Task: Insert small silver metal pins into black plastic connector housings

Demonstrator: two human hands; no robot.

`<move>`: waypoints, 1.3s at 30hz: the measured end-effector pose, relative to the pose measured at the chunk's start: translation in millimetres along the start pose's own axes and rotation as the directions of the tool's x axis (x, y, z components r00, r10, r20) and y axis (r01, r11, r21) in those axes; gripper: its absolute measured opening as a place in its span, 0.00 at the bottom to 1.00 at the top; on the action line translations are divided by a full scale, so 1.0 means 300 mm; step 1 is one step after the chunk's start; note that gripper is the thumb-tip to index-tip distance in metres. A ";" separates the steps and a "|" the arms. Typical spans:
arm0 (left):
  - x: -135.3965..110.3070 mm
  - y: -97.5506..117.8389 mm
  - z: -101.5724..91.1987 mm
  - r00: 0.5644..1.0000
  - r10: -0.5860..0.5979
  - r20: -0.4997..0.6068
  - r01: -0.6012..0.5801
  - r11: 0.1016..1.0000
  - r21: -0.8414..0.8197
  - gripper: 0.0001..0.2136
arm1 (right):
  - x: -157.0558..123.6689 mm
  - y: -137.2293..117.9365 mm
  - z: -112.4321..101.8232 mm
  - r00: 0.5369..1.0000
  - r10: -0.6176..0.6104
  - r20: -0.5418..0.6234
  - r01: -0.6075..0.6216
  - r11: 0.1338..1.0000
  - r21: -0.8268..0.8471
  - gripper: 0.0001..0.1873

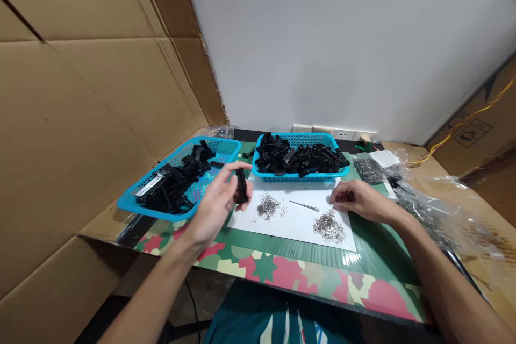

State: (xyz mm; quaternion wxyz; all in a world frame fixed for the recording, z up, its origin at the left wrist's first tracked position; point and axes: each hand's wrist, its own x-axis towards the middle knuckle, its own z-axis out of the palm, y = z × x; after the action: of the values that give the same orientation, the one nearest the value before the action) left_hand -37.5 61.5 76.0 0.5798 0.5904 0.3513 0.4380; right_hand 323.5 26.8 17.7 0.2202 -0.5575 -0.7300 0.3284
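My left hand (220, 193) is closed round a long, narrow black plastic part (242, 185), held upright over the left edge of a white sheet of paper (290, 226). My right hand (355, 200) rests at the right edge of the sheet, fingers curled together; anything between the fingertips is too small to make out. Two heaps of tiny metal pieces lie on the paper: a left heap (267, 206) and a right heap (328, 227), the latter just below my right hand. Between them lies a thin metal tool (305, 206), its kind unclear.
A blue basket (300, 176) of black parts stands behind the paper, and another blue basket (157, 214) stands at left. Clear plastic bags (439, 220) of small metal pieces lie at right. Cardboard (100, 91) walls the left side; a white wall (342, 37) rises behind.
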 end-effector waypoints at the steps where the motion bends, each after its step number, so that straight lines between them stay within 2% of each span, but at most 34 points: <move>1: -0.015 -0.026 0.031 0.998 -0.049 0.029 0.050 0.998 -0.032 0.18 | 0.000 -0.003 0.000 1.000 0.006 0.000 -0.006 1.000 0.002 0.07; 3: -0.039 -0.077 0.085 0.985 -0.129 0.119 0.137 0.989 -0.061 0.26 | -0.002 -0.009 -0.006 1.000 0.016 0.007 -0.016 1.000 0.009 0.06; 6: -0.061 -0.147 0.149 0.962 -0.164 0.218 0.184 0.980 -0.076 0.34 | -0.011 -0.016 -0.027 1.000 0.018 -0.001 -0.018 1.000 0.019 0.08; 10: -0.074 -0.206 0.208 0.961 -0.195 0.194 0.223 0.965 -0.136 0.29 | -0.021 -0.041 -0.038 0.994 -0.061 -0.093 0.067 0.996 0.063 0.12; 14: -0.095 -0.215 0.239 0.958 -0.211 0.192 0.251 0.944 -0.216 0.24 | -0.017 -0.107 0.018 0.954 -0.176 -0.243 0.230 0.949 0.216 0.14; 20: -0.145 -0.205 0.263 0.967 -0.204 0.155 0.222 0.969 -0.107 0.21 | -0.023 -0.189 0.119 0.939 -0.261 -0.226 0.331 0.866 0.375 0.14; 25: -0.149 -0.220 0.265 0.933 -0.263 0.247 0.297 0.948 -0.113 0.18 | -0.036 -0.203 0.147 0.934 -0.292 -0.206 0.352 0.851 0.390 0.13; 29: -0.141 -0.217 0.265 0.938 -0.231 0.258 0.267 0.957 -0.112 0.17 | -0.040 -0.219 0.158 0.929 -0.334 -0.158 0.369 0.852 0.371 0.11; 32: -0.139 -0.213 0.263 0.952 -0.215 0.217 0.250 0.957 -0.150 0.17 | -0.042 -0.232 0.160 0.942 -0.308 -0.134 0.336 0.872 0.357 0.08; 36: -0.141 -0.222 0.260 0.971 -0.200 0.134 0.219 0.964 -0.151 0.16 | -0.042 -0.244 0.166 0.967 -0.227 -0.120 0.255 0.897 0.361 0.10; 39: -0.142 -0.231 0.263 0.977 -0.179 0.111 0.193 0.972 -0.132 0.16 | -0.040 -0.254 0.174 0.969 -0.212 -0.126 0.242 0.913 0.330 0.10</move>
State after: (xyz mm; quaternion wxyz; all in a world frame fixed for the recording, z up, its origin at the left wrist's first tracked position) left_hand 26.1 -1.9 6.9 0.6755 0.5329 0.3442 0.3758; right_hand 240.0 -9.2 37.6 0.3821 -0.4360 -0.7111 0.3978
